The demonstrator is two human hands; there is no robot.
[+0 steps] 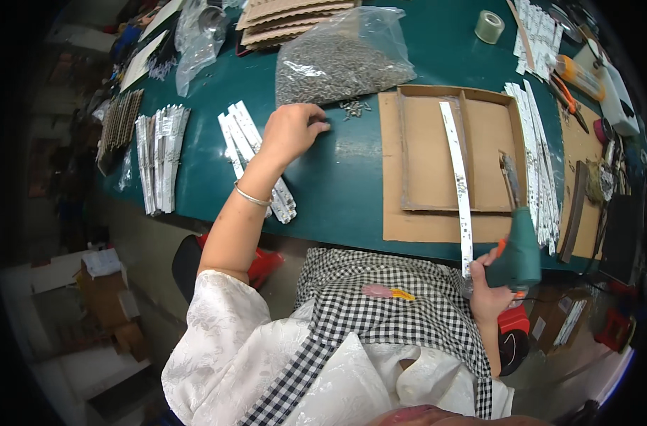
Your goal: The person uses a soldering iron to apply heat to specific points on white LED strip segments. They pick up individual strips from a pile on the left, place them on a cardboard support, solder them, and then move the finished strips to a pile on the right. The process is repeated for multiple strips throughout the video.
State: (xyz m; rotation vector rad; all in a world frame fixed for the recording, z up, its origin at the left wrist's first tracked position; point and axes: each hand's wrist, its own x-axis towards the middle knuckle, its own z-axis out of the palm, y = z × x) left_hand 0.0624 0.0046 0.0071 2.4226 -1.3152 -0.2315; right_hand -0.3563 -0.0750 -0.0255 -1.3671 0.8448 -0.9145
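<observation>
My left hand [295,133] hovers over the green table by a clear bag of small metal screws [338,71], fingers curled and thumb close to the forefinger. Whatever may be between them is too small to make out. A little pile of loose screws [355,107] lies just right of it. At the table's front edge my right hand [490,292] is closed around a green pistol-shaped power tool [526,245] with orange parts, its metal nose pointing away from me. My right thumb touches the near end of a long white strip [457,174], which spans a shallow cardboard tray [426,156].
White strips [267,163] lie under my left forearm, with a bundle [162,160] further left. More strips [540,163] line the tray's right side. Cardboard sheets [295,18] and a tape roll [489,27] sit at the back. Pliers [571,99] and a bottle [611,89] stand far right.
</observation>
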